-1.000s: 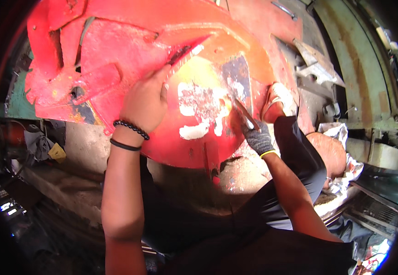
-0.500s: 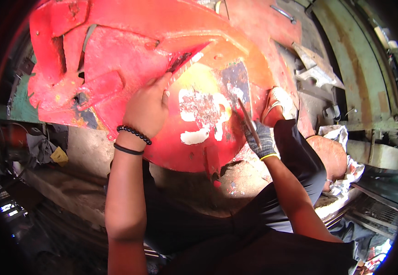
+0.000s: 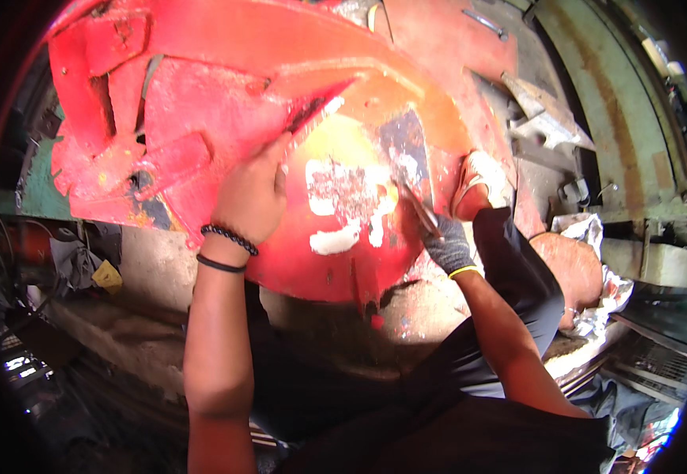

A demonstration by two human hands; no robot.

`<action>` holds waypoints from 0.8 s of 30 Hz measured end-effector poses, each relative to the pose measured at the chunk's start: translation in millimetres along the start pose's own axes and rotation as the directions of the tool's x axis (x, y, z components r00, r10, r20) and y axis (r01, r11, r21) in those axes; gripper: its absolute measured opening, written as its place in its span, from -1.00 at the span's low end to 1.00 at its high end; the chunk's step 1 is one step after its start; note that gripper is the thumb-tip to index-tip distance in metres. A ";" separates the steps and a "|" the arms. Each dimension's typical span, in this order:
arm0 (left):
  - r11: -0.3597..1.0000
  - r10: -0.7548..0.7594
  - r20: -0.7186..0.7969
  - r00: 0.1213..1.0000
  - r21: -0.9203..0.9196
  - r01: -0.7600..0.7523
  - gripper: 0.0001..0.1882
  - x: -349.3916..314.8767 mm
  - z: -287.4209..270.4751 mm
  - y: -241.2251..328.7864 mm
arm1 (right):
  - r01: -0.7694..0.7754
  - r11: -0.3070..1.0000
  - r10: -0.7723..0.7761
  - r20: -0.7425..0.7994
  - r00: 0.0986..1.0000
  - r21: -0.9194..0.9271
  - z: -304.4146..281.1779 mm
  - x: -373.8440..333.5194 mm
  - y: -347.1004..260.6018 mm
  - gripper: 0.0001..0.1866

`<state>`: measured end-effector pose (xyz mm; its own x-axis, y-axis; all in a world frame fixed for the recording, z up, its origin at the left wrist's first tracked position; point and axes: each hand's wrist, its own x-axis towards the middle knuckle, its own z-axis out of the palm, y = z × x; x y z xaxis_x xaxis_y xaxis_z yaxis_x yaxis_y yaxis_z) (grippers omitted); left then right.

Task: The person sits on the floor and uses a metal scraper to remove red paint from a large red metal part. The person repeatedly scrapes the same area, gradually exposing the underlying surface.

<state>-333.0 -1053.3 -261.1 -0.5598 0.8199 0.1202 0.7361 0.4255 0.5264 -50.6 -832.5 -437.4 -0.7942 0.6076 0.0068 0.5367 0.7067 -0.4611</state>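
A large red-painted metal part point(image 3: 177, 103) lies in front of me, with a rounded disc-like section point(image 3: 292, 257) nearest my body. White and bare-looking patches point(image 3: 347, 193) mark the disc's face, and a dark patch point(image 3: 407, 142) shows beside them. My bare left hand point(image 3: 250, 193), with two dark bands at the wrist, is closed over a raised edge of the red part; its fingertips are partly hidden. In a grey glove, my right hand point(image 3: 448, 243) grips a narrow, flat, brownish metal tool point(image 3: 418, 207). The tool's far end is at the disc's right side, over the surface; contact is unclear.
My sandaled foot point(image 3: 482, 178) stands right of the disc. Beyond it lie an anvil-shaped metal block point(image 3: 545, 118) and a metal hand tool point(image 3: 484, 24). A round wooden block point(image 3: 569, 265) sits near my right knee, beside crumpled silvery sheeting point(image 3: 585, 229).
The tool in my right hand has tipped leftward and slightly down, its far end now closer to the white patches. My left hand stays on the edge, shifted slightly.
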 end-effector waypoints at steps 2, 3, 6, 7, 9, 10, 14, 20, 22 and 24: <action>1.000 -0.016 0.006 1.000 0.009 0.016 -0.57 0.5 0.4 -0.6 | 0.037 0.998 -0.038 -0.010 0.999 -0.050 5.6 -2.9 8.6 -0.66; 1.000 -0.016 0.012 1.000 0.006 0.016 -0.57 0.6 0.9 -1.1 | 0.019 1.000 -0.019 -0.021 1.000 0.001 7.2 -3.0 11.5 -0.66; 1.000 0.019 -0.016 1.000 0.011 -0.019 -0.56 1.0 2.9 -3.0 | 0.039 0.999 -0.039 0.045 0.998 -0.019 6.9 1.0 11.6 -0.65; 0.998 0.054 -0.051 0.997 0.020 -0.053 -0.55 1.5 3.6 -3.7 | 0.022 0.999 -0.021 0.036 0.999 -0.040 4.6 2.2 9.3 -0.65; 0.997 0.070 -0.080 0.994 0.031 -0.068 -0.54 0.7 4.5 -4.5 | -0.017 0.997 0.021 0.048 0.999 -0.079 -1.6 0.4 2.8 -0.65; 0.998 0.062 -0.065 0.996 0.028 -0.060 -0.54 0.3 4.8 -4.6 | 0.103 0.994 -0.104 -0.083 0.991 -0.025 -3.3 1.1 -0.8 -0.65; 1.000 -0.006 0.026 1.000 0.015 0.006 -0.57 0.8 2.1 -3.6 | -0.067 0.998 0.068 0.079 0.995 -0.017 -9.7 0.6 -8.6 -0.63; 1.000 -0.008 0.016 1.000 0.015 0.008 -0.56 0.5 -0.1 0.2 | -0.081 0.996 0.087 0.161 0.983 -0.040 -10.2 -0.7 -14.0 -0.58; 0.999 -0.027 0.031 0.999 0.023 0.026 -0.56 0.7 -0.2 1.0 | -0.111 0.994 0.113 0.132 0.985 -0.023 -14.6 0.0 -18.7 -0.63; 1.000 -0.018 0.031 0.999 0.025 0.017 -0.56 0.7 -1.7 0.9 | -0.027 0.998 0.026 0.019 0.999 0.054 -20.1 1.8 -24.5 -0.63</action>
<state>-333.4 -1053.1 -259.1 -0.5607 0.8236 0.0850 0.7360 0.4487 0.5069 -59.4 -841.4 -408.2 -0.7854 0.6186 -0.0224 0.5417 0.6694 -0.5084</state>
